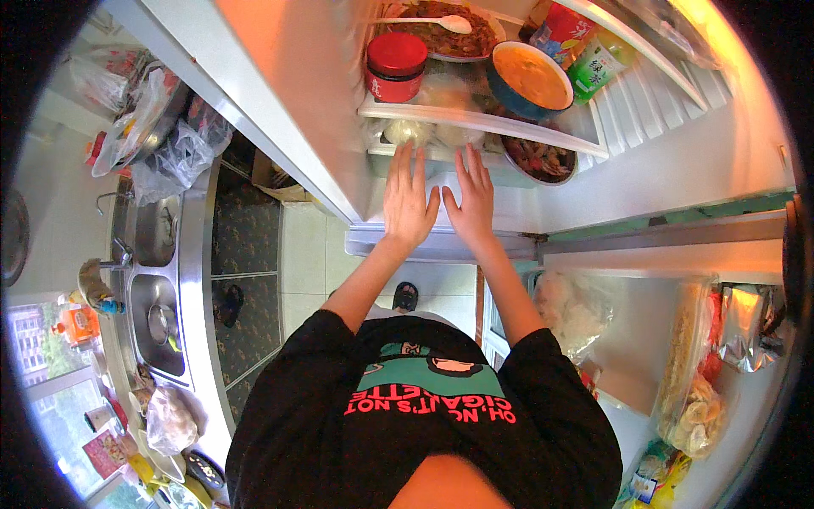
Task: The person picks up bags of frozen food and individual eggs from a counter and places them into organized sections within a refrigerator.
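Observation:
I stand at an open refrigerator with both arms stretched into it. My left hand is flat, its fingers extended toward a pale round bundle in plastic on the lower shelf. Beside it, my right hand points at a second pale bundle, thumb spread. Neither hand holds anything; whether the fingertips touch the bundles I cannot tell. On the shelf above stand a red-lidded jar, a dark blue bowl of orange food and a plate of food with a white spoon.
A metal bowl of dark food protrudes from the lower shelf at right. A green bottle lies tilted above. The open door carries bagged food. A double sink and counter with plastic bags line the left.

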Demonstrator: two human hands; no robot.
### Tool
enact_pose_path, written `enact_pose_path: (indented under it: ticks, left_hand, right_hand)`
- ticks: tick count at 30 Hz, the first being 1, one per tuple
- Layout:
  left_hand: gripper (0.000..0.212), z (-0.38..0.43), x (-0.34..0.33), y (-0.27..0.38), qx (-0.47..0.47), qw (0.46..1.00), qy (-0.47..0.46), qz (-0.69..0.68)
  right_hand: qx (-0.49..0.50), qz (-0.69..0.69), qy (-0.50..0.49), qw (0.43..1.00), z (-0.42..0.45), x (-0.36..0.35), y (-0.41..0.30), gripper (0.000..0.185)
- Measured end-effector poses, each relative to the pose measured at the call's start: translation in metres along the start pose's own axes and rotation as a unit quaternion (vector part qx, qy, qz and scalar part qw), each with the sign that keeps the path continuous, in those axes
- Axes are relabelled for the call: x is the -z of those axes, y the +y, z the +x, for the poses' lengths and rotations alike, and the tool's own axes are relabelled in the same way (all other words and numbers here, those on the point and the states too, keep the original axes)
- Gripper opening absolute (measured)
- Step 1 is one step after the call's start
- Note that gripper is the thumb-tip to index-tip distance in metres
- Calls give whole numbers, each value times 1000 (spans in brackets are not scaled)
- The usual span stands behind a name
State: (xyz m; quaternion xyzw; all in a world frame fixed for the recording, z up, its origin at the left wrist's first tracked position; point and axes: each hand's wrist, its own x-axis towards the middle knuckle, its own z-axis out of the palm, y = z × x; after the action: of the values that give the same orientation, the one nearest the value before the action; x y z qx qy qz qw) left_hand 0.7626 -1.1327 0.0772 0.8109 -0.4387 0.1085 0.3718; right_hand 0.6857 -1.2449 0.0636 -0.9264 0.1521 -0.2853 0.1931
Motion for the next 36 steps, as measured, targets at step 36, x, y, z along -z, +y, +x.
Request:
enact_pose_path:
  ticks: [36]
  left_hand:
    - [20,-189,212,8,304,891,-11,-337]
  right_hand:
    - [-177,427,-186,867,-116,-18,-97,32]
